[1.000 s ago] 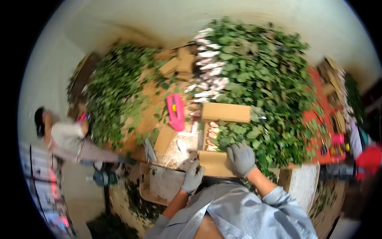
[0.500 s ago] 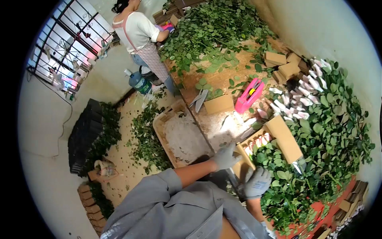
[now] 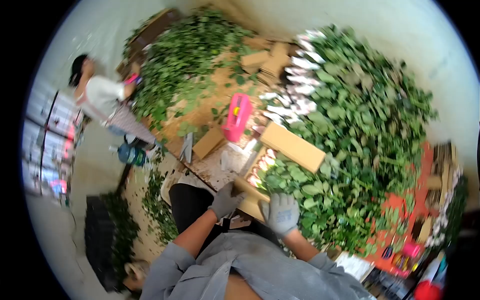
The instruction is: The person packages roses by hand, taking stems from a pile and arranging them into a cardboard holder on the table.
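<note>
A bent piece of cardboard (image 3: 251, 204) stands at the near end of a bunch of roses at the table's edge. My gloved left hand (image 3: 226, 201) grips its left side, fingers wrapped over the board. At its right end, my gloved right hand (image 3: 281, 214) presses against the board with the thumb near its edge, the palm side hidden. Just beyond lie pink-and-white rose heads (image 3: 264, 164) in a row, with their green leaves (image 3: 312, 187) spreading right. Another cardboard strip (image 3: 292, 146) rests across the far side of the bunch.
A pink tape dispenser (image 3: 237, 119), a grey bladed tool (image 3: 186, 147) and a folded cardboard piece (image 3: 208, 142) lie on the table. White-wrapped blooms (image 3: 302, 80) and a leafy pile (image 3: 360, 120) fill the right side. A person (image 3: 102, 97) works at the far left.
My view has swung to the right, so the room appears shifted left. Both hands remain at the cardboard; my right hand now lies more upright along its right end.
</note>
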`<action>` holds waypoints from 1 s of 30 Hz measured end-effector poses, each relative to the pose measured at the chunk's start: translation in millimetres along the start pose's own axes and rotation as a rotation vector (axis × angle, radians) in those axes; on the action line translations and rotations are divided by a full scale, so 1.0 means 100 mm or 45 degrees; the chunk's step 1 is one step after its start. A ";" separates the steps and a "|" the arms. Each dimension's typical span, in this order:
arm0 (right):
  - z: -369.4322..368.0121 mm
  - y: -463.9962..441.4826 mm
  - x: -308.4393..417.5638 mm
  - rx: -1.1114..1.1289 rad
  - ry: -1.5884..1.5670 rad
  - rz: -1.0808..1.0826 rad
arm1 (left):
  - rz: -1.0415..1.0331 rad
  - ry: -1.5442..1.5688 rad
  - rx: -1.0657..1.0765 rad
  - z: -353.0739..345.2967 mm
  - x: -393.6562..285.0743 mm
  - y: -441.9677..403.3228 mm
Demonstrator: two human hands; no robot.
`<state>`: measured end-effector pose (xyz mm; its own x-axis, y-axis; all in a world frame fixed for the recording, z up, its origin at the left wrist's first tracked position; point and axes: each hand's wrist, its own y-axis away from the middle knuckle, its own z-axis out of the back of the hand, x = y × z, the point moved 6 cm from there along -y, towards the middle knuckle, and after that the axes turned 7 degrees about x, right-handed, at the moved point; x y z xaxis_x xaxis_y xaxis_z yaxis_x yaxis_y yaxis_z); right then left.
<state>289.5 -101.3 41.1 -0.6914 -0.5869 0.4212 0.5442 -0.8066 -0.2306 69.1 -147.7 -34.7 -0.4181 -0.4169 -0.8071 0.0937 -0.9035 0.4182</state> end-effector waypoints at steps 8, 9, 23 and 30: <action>-0.14 0.18 -0.11 -0.016 -0.020 -0.110 | -0.031 0.015 0.123 0.08 -0.06 -0.07; -0.16 0.19 -0.11 -0.053 0.020 -0.091 | -0.010 0.028 0.155 0.12 0.00 -0.10; -0.14 0.13 -0.10 0.230 -0.018 -0.064 | 0.086 0.099 0.605 0.15 0.14 -0.44; 0.01 0.05 -0.12 0.036 0.075 -0.109 | 0.127 0.037 0.767 0.20 0.09 -0.36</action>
<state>301.6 -98.4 35.9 -0.7621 -0.5198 0.3859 0.4946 -0.8521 -0.1710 44.3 -117.0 -48.5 -0.4082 -0.5069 -0.7592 -0.3998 -0.6484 0.6479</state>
